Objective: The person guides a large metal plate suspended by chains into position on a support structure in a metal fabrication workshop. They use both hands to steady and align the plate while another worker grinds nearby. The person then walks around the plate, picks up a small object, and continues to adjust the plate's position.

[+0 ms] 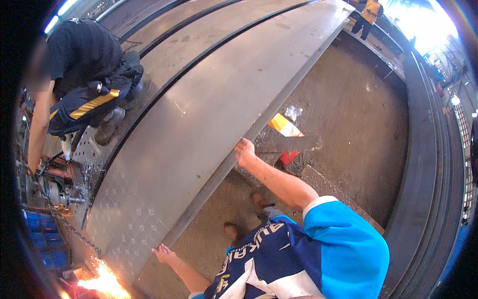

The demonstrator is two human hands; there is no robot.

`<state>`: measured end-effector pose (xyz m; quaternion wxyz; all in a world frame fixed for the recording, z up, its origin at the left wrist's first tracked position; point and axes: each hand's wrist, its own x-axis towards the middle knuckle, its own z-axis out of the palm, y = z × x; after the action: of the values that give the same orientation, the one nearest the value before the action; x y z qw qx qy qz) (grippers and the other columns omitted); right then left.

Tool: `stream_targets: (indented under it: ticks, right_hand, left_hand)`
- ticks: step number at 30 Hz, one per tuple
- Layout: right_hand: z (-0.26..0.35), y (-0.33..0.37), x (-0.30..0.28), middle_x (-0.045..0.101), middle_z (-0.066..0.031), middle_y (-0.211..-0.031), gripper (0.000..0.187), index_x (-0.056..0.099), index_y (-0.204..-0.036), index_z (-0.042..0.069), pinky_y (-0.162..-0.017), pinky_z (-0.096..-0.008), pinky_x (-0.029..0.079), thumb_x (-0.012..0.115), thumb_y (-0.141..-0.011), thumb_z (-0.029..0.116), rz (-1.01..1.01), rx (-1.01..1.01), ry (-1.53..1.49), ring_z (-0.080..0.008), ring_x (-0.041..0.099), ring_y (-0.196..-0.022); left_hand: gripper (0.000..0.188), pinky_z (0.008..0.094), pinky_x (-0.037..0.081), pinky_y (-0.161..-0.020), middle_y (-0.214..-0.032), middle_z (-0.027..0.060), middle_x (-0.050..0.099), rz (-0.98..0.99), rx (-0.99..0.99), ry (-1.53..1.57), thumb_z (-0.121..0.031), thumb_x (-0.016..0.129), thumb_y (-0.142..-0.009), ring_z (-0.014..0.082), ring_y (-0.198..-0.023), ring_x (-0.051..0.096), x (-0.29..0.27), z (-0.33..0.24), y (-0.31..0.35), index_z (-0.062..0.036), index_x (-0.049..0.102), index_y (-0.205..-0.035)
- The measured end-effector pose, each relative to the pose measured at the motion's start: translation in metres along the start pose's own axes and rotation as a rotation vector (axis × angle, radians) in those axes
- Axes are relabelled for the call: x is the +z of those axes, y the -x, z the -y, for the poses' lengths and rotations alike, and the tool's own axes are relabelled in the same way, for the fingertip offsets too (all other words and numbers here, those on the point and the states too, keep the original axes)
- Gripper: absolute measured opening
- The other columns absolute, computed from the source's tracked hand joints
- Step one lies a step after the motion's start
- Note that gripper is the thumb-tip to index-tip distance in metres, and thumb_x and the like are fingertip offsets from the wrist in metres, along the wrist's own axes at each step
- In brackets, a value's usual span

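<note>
A long, wide grey steel plate (pixel 199 134) runs diagonally from the lower left to the far upper right, with a thick edge on my side. Chalked lines and small circles cover its near left end. My left hand (pixel 164 254) grips this edge near the marked end, fingers on the top. Farther along the same edge, my right hand (pixel 245 152) is closed on it too, the fingertips showing on the upper face. The thumbs and undersides of the grip are partly hidden.
Bright sparks (pixel 102 281) fly at the lower left, beside a chain (pixel 79 231). A person (pixel 87 74) bends over machinery (pixel 59 192) across the plate; another person (pixel 368 17) stands far off. Behind my right arm lie an orange-yellow strip (pixel 286 124) and a metal bar (pixel 289 144). Long steel lengths (pixel 423 199) line the right.
</note>
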<state>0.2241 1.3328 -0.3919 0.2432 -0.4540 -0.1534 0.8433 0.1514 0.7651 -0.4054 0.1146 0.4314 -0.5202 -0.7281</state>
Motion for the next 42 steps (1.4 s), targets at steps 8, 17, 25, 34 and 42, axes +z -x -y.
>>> stream_targets:
  ticks: [8, 17, 25, 34, 42]
  right_hand:
    - [0.003, 0.005, 0.002, 0.048, -0.0043, -0.13, 0.044, 0.047, -0.125, 0.016, -0.107, -0.0526, 0.016, 0.039, -0.09, 0.04, -0.02, 0.004, 0.01, -0.0247, 0.044, -0.116]
    - [0.023, 0.035, -0.018, 0.026, -0.0057, -0.15, 0.072, 0.029, -0.143, 0.016, -0.107, -0.0572, 0.016, 0.051, -0.084, 0.051, 0.106, 0.077, 0.304, -0.0338, 0.03, -0.133]
    - [0.041, 0.051, -0.15, 0.037, -0.0063, -0.145, 0.066, 0.038, -0.14, 0.017, -0.105, -0.0547, 0.019, 0.047, -0.084, 0.05, 0.443, 0.067, 0.738, -0.0313, 0.036, -0.13]
    - [-0.015, 0.154, -0.237, 0.039, -0.0126, -0.143, 0.058, 0.033, -0.143, 0.019, -0.104, -0.0471, 0.026, 0.04, -0.089, 0.04, 0.017, 0.003, 0.726, -0.0335, 0.038, -0.128]
    - [-0.127, 0.235, -0.222, 0.035, -0.0082, -0.144, 0.078, 0.023, -0.145, 0.018, -0.091, -0.0515, 0.044, 0.062, -0.078, 0.017, 0.325, -1.149, 2.234, -0.031, 0.042, -0.126]
  left_hand:
    - [0.059, 0.0324, 0.049, -0.077, -0.104, 0.0206, 0.063, -0.022, 0.001, -0.047, -0.04, 0.057, -0.09, 0.0268, -0.094, 0.06, 0.005, -0.011, 0.022, 0.0161, 0.052, -0.108]
    - [0.048, 0.033, 0.048, -0.077, -0.117, 0.0126, 0.059, 0.062, 0.022, -0.078, -0.032, 0.051, -0.093, 0.0251, -0.096, 0.058, -0.004, -0.006, 0.037, 0.0009, 0.047, -0.127]
    - [0.026, 0.0321, 0.049, -0.065, -0.097, 0.0109, 0.059, 0.15, -0.228, -0.382, -0.02, 0.053, -0.089, 0.0231, -0.078, 0.057, -0.016, 0.116, 0.067, -0.0044, 0.051, -0.109]
    - [0.014, 0.0332, 0.053, -0.052, -0.078, 0.0102, 0.058, 0.845, -0.251, -0.755, -0.011, 0.063, -0.083, 0.0198, -0.059, 0.057, 0.005, 0.204, 0.186, -0.0019, 0.056, -0.09]
    - [0.091, 0.0531, 0.031, -0.099, -0.142, 0.0113, 0.037, 1.209, -1.007, -0.282, -0.069, 0.042, -0.084, 0.0319, -0.125, 0.039, 0.001, 0.127, 0.303, -0.0058, 0.02, -0.145]
